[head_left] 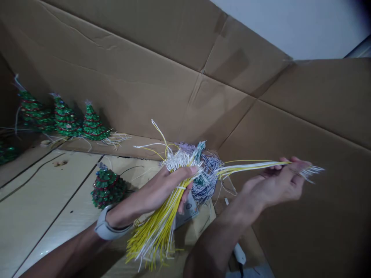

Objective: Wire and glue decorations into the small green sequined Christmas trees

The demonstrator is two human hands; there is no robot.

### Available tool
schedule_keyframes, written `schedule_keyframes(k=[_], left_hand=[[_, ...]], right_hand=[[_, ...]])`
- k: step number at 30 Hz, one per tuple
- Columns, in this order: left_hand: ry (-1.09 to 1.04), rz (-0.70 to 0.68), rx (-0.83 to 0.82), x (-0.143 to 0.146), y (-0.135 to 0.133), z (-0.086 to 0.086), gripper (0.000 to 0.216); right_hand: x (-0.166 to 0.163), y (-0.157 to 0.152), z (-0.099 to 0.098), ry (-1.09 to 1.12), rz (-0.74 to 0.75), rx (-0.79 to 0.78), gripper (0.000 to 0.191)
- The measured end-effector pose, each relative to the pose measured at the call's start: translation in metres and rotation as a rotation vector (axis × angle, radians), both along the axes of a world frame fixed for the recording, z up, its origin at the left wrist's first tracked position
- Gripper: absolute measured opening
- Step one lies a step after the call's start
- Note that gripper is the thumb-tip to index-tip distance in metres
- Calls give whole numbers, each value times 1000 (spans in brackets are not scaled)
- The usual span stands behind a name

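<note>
My left hand is wrapped round a thick bundle of yellow and white wires. A white tie circles the bundle below the thumb, and the wires fan out downward; their whitish ends crowd together above my fist. A few wires stick out loose at the upper left. To the right, my right hand pinches a thin bunch of yellow and white wires, held nearly level, with pale tips poking out past the fingers. Behind the left hand lies a heap of dark blue-and-white wires, partly hidden, with teal-and-white ones among them.
Three small decorated Christmas trees stand in a row at the back left. Another small tree sits nearer, beside my left forearm. Cardboard walls rise behind the table. A white tool with a dark cord lies at the lower right.
</note>
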State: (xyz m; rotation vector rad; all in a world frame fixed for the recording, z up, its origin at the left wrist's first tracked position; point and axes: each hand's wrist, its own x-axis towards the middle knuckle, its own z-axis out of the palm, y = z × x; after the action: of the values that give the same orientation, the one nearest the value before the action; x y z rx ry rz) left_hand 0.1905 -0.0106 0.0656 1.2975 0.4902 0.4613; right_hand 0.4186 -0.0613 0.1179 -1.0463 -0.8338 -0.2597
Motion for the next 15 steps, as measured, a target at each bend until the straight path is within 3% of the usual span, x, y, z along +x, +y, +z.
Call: schedule_keyframes(k=[5,8,11,15], left_hand=[[-44,10,-67,3,2,-8,54],[-132,28,-206,8,6,-9,50],[-270,71,-331,10,14,-8,44],[-331,171,-349,10,25,-13,46]], right_hand=[[11,-9,-22,71,-109,71,37],[27,-8,-30,186,-150,303,29],[35,-6,-27,252,-155,489,22],[26,-19,-17,212,-219,518,23]])
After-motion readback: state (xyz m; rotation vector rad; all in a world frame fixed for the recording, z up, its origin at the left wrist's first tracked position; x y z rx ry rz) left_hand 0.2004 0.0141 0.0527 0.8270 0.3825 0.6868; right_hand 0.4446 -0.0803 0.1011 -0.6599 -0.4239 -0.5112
